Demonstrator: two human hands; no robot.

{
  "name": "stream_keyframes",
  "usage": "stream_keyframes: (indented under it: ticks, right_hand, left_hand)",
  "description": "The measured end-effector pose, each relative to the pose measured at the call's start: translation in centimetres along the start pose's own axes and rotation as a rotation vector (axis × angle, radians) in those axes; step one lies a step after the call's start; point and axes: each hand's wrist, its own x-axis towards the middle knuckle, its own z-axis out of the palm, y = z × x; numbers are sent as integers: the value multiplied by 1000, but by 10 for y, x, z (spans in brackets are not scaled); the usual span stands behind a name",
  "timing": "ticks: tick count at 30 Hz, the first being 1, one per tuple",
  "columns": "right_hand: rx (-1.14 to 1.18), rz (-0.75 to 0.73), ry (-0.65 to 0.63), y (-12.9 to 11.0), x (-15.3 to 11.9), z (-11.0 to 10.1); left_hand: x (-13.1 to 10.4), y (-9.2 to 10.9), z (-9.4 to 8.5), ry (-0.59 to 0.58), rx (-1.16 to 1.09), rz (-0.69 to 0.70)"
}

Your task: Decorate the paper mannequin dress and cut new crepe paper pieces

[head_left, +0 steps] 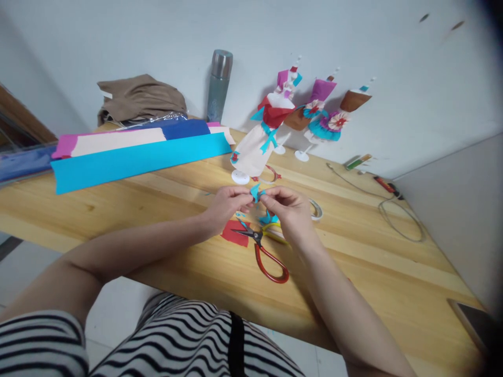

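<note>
Blue glossy plastic-like sheeting [23, 165] at the left edge of the pale wooden bench [377, 272]. Next, a long turquoise folded sheet of paper [139, 163], slanting along the back left part of the bench, with magenta, pale pink and dark blue sheets [186, 130] behind. Toward the back edge, a brown crumpled cloth [145, 99], then an upright grey-green flask with a silvery lid [219, 86].

Nearer the front edge, around the middle of its length, a bare left hand [231, 207], grip narrow, fingertips pinching a small crumpled turquoise scrap of paper [255, 192], raised above the bench. Below, a torn-edged flat red piece of paper [231, 235], partly under the dark parted blades of red-handled scissors [273, 269]. Beyond the scrap, a standing figure in a pale skirt and red top [251, 152] on a white round base.

At the scrap's right side, a bare right hand [291, 207], grip likewise narrow, pinching the same piece. Behind, along the back edge, three more figures in magenta, turquoise and brown [323, 90]. Farther right, a pale ring-shaped roll [317, 210], then a thin grey looped cable [420, 230] near the back right corner.
</note>
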Motion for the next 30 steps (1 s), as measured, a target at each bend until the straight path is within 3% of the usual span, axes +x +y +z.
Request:
stream_keyframes:
  ticks: [10,12,15,18,20,26,30]
  right_hand:
    - [42,71,-59,-6,-2,-4]
    - [101,85,-56,-6,0,-7]
    - [128,120,-78,-6,1,-10]
    - [134,159,-234,-6,0,-9]
    - [162,184,-327,-8,-3,-7]
    - [251,226,-437,-19,-11,-7]
    - [291,239,-445,-22,-11,-6]
  left_hand:
    - [1,-2,-5,-66,-81,-12]
    - [2,-2,-7,-150,-136,-23]
    - [3,0,-10,-376,-225,-82]
    - [4,2,-12,-580,-263,-172]
    - [3,3,-13,-652,-255,-217]
    - [-4,9,-11,-716,-222,-359]
    - [-7,12,-10,-684,-140,-439]
